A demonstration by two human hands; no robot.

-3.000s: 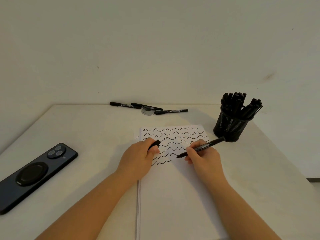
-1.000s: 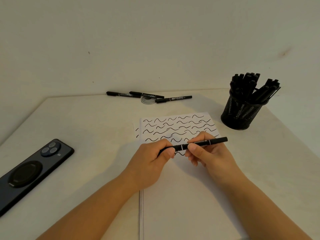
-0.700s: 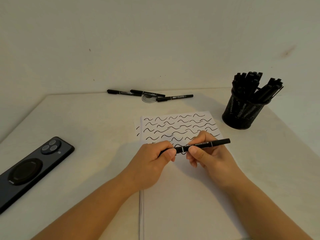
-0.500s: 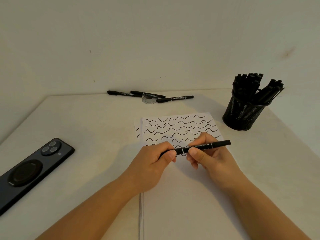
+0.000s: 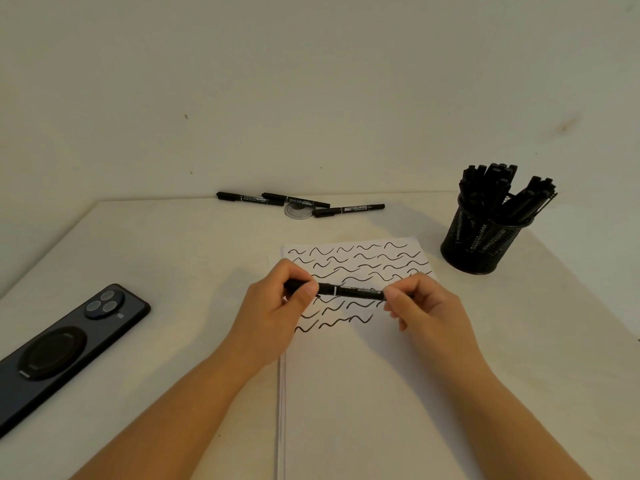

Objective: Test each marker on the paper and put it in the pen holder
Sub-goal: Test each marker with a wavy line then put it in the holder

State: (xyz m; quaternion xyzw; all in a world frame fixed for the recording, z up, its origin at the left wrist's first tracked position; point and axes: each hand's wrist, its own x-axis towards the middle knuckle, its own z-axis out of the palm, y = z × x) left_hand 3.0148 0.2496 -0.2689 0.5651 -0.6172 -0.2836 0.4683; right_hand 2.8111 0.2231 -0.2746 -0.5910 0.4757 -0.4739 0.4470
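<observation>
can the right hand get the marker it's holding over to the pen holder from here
Probably yes: the right hand pinches one end of the marker, and only bare table lies between it and the pen holder. The left hand must let go first.

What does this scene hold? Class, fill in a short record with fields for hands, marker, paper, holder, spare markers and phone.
left hand: grips one end of the marker
right hand: pinches the other end
marker: level, held above the paper
paper: rows of black squiggles at the far end
holder: black mesh, full of markers, right of paper
spare markers: three lying at the table's far edge
phone: face down, left
</observation>
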